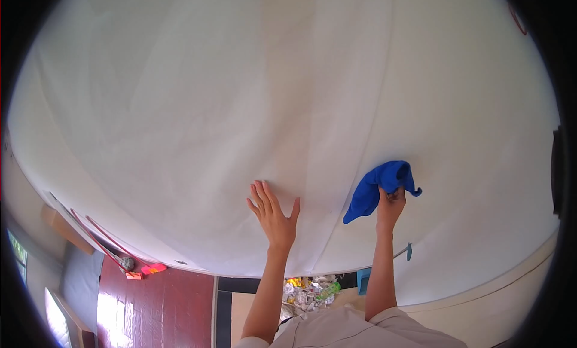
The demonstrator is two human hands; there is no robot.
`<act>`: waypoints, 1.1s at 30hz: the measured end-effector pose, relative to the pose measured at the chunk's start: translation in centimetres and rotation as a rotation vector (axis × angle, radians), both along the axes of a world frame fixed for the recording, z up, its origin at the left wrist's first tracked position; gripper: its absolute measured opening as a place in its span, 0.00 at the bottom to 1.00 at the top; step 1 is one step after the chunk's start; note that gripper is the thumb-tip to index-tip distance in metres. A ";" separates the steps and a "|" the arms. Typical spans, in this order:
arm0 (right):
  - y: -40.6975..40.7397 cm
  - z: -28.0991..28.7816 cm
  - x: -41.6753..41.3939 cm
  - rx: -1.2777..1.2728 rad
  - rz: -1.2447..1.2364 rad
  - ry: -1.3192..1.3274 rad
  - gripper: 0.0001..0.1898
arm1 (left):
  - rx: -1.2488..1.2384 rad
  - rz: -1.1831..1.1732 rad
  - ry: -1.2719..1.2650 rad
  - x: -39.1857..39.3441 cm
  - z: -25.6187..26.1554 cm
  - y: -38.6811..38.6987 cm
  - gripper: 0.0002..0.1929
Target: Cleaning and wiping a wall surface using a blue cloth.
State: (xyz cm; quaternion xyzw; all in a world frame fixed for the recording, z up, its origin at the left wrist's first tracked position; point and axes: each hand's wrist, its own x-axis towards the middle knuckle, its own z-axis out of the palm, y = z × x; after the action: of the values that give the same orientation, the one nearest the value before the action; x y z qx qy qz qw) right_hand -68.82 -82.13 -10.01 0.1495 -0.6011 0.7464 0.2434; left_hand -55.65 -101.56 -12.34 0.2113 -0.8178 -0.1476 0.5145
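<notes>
A broad white wall [203, 100] fills most of the picture, with a faint darker band and a seam line running along it. My left hand [277, 224] is raised with its fingers spread, at or just off the wall, and holds nothing. To the right, my right hand [391, 210] grips a bunched blue cloth [369, 190] between thumb and fingers. The cloth lies close to the wall; one end droops to the lower left and a small tip curls out on the right. Some of the right fingers are hidden by its folds.
Below, crumpled paper [302, 298] lies heaped on the floor with a green plastic bottle [329, 291]. A blue dustpan [363, 280] stands beside the heap. Red-handled brooms [153, 268] lean at the left, over a glossy reddish-brown floor [180, 307]. A dark object [556, 172] sits at the far right.
</notes>
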 end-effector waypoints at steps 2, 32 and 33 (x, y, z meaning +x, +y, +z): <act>0.1 -0.5 -0.2 0.053 -0.012 -0.006 0.15 | -0.021 -0.015 -0.042 0.1 0.0 -0.5 0.46; 10.2 -2.5 -6.9 0.094 -0.087 -0.144 0.16 | 0.158 0.139 0.044 -2.2 -2.1 2.1 0.44; 10.8 -1.6 -6.9 0.032 -0.112 -0.228 0.16 | 0.160 0.138 0.047 -2.3 -2.1 1.9 0.44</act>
State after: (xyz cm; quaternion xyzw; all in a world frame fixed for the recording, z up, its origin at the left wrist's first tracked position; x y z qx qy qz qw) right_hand -75.72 -71.32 -11.64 0.0339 -0.6440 0.7341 0.2124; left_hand -57.95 -99.63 -14.44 0.3043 -0.7746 -0.1816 0.5239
